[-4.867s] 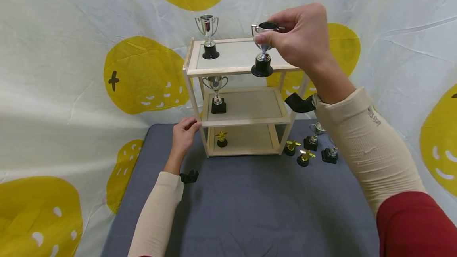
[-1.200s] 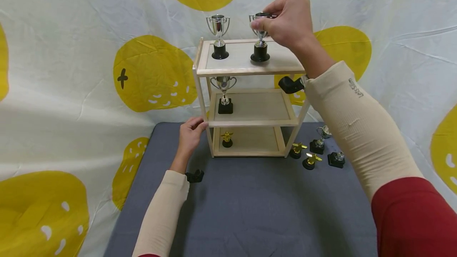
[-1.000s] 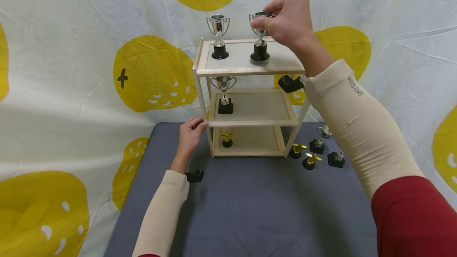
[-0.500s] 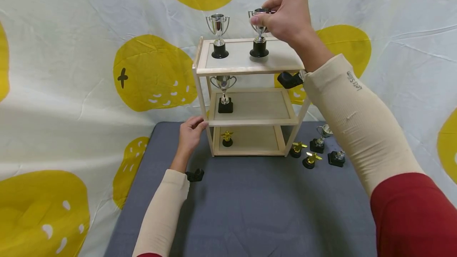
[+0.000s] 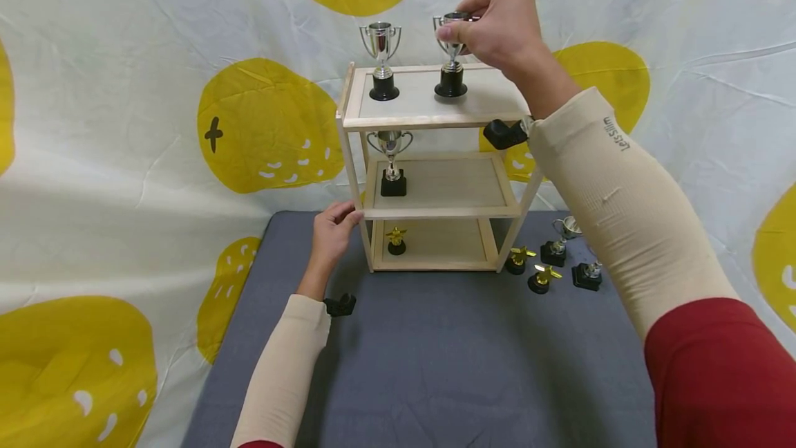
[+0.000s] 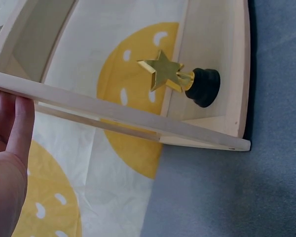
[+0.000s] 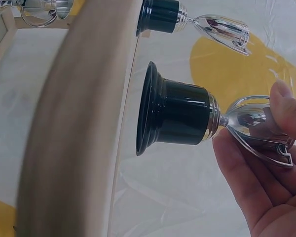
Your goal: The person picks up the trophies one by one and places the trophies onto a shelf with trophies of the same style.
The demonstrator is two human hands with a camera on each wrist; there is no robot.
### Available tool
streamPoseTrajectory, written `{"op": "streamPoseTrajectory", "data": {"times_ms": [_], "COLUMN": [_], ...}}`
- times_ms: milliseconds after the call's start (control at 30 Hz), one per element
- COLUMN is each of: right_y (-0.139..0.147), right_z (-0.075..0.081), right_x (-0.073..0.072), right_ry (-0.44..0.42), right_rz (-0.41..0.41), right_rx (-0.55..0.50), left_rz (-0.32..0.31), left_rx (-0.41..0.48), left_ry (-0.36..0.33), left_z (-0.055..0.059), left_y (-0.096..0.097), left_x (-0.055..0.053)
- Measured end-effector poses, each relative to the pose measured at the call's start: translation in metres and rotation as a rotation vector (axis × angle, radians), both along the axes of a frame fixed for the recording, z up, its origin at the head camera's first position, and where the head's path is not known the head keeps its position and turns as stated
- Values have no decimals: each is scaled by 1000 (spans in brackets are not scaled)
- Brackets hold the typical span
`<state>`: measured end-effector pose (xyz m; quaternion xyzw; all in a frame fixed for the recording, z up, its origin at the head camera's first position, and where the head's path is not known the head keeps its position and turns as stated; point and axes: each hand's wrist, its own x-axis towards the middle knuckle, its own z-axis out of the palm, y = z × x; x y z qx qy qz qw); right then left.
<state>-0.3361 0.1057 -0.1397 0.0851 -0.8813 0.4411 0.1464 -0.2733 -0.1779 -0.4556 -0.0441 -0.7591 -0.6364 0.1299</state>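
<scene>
My right hand [image 5: 506, 23] pinches a silver trophy cup [image 7: 182, 113] with a round black base by its bowl, keeping it upright. In the right wrist view a narrow gap shows between its base and the top board. A matching trophy cup [image 5: 383, 64] stands at the left of the top tier. With thumb and fingers, my left hand [image 5: 332, 234] holds the left front post of the wooden three-tier shelf [image 5: 435, 213]. On the middle tier stands a silver cup with a square base [image 5: 392, 164]. A gold star trophy [image 6: 167, 74] stands on the bottom tier.
Right of the shelf, on the grey cloth-covered table [image 5: 423, 365], are two gold star trophies [image 5: 518, 259] and two silver cups with square black bases [image 5: 553, 252]. A white curtain with yellow shapes [image 5: 267, 126] hangs close behind.
My right hand has carried its trophy cup from in front of the top tier to over it, drifting slightly backward in the last second. My left hand stays at the post.
</scene>
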Motion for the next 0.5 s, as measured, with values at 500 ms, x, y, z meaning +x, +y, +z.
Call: {"op": "streamPoseTrajectory", "data": {"times_ms": [500], "right_y": [-2], "right_z": [2], "right_x": [-7], "right_ry": [-36], "right_rz": [-4], "right_rx": [7], "left_rz": [4], "left_rx": [-2], "left_ry": [-1], "left_z": [1], "left_y": [2], "left_x": [3]}}
